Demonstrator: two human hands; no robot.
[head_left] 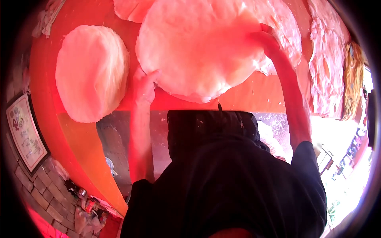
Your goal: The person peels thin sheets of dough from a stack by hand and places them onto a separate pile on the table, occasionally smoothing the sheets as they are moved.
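A large, round, fluffy sheet of cotton batting, tinted pink by the light, lies across the red-orange table in front of me. At its near left edge my left hand is closed, with thumb and fingers pinching the rim. My right hand reaches to the batting's upper right part and touches it; its fingers blend into the bright cotton, so their pose is hidden. Left of my left hand sits a thick oval stack of batting. More crumpled cotton shows behind and to the right of the sheet.
The red-orange table has a near edge just in front of my body. Wrinkled pale cloth and a yellowish cloth hang or lie at the far right. A framed certificate and brick paving are at the left.
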